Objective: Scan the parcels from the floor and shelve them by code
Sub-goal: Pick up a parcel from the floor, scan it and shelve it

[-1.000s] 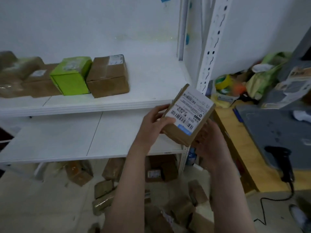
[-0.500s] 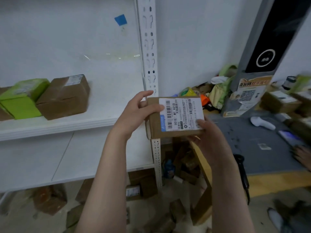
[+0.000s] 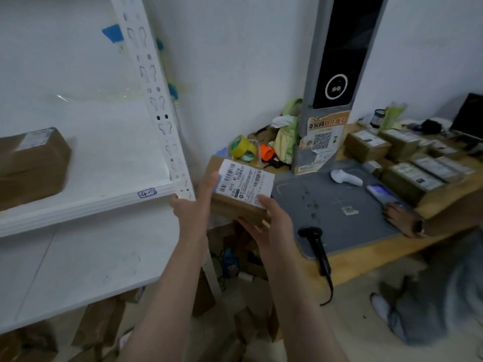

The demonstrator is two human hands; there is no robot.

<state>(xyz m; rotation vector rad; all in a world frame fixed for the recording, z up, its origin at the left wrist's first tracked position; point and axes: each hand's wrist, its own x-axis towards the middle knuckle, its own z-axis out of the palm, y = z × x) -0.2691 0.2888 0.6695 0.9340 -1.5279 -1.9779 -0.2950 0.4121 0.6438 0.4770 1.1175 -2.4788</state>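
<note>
Head-worn view, forward and down.

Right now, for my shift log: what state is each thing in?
parcel, held in both hands, label up
left hand, grips the parcel's left end
right hand, grips its right end
black scanner, lying untouched
phone, screen lit
shelf box, closed, lying flat

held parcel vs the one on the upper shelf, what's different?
The held parcel is in the air, gripped by the left hand and right hand; the shelf parcel rests on the white shelf, untouched. The held parcel's label covers most of its face; the shelf parcel's is small, near one top edge. Both are brown cardboard with white labels.
</note>
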